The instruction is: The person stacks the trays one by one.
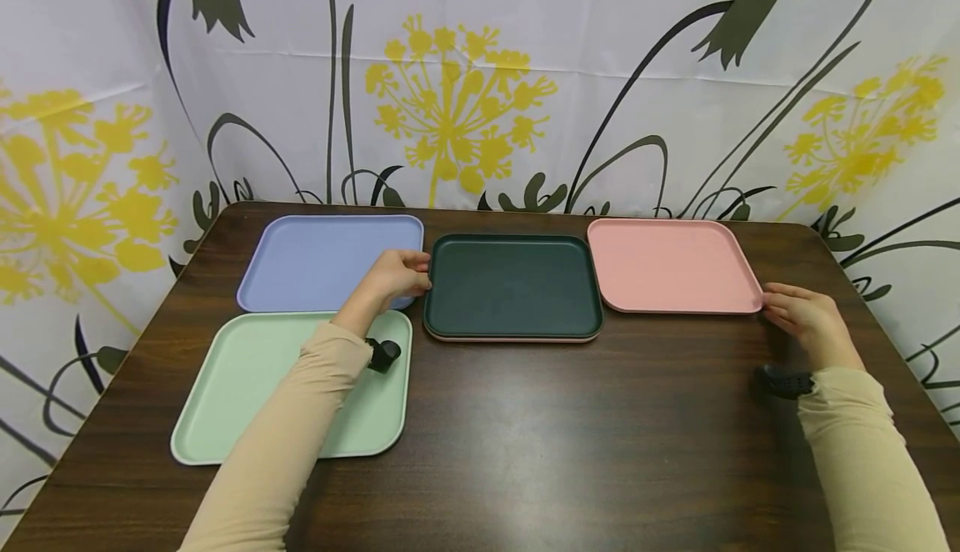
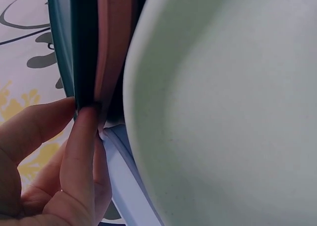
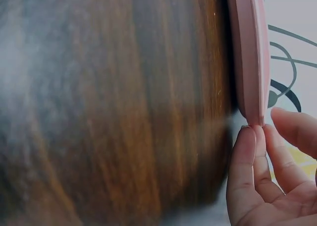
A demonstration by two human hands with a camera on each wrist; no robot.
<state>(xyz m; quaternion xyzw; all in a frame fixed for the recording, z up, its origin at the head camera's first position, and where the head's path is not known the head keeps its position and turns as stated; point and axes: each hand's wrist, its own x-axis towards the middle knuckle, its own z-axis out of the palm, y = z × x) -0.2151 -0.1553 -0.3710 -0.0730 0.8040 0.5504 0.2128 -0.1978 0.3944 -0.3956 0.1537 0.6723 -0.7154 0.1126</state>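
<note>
A dark green tray lies on top of another tray, whose dusty-pink rim shows beneath it. At the left edge of this stack, my left hand touches the rims with its thumb and fingertips. That hand reaches over a blue tray and a light green tray. To the right of the stack lies a pink tray. My right hand touches its near right corner, fingertips against the rim. In the right wrist view, the fingers extend to the pink tray's edge.
The trays lie on a dark brown wooden table. Behind it hangs a white cloth printed with yellow and grey-green flowers. The light green tray sits in front of the blue one. Dark wrist cameras are worn at both cuffs.
</note>
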